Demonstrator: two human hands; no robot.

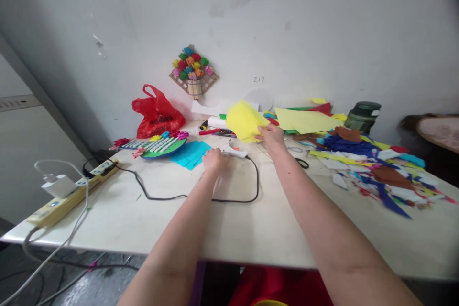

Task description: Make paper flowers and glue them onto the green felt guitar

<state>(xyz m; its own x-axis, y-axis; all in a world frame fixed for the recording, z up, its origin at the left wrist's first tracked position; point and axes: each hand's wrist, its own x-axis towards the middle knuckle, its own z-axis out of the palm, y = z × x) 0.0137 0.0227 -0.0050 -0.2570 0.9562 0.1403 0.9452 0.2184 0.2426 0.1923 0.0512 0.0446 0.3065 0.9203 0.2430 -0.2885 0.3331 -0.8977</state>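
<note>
My right hand (269,135) pinches the lower right edge of a yellow sheet (245,122), which is lifted above the back of the table. My left hand (214,158) is low over the table, its fingers bent at the right edge of blue paper sheets (191,154); whether it grips anything is too blurred to tell. Just right of the left hand lies a white corded tool (234,153), its black cord looping over the tabletop. A green oval board with rolled paper strips and paper flowers (165,146) sits left of the blue sheets.
A yellow power strip (53,208) with a white charger (59,185) lies at the left. Behind stand a red plastic bag (156,112) and a dark green bottle (362,115). Colourful scraps (390,177) cover the right side, near black-handled scissors (303,164).
</note>
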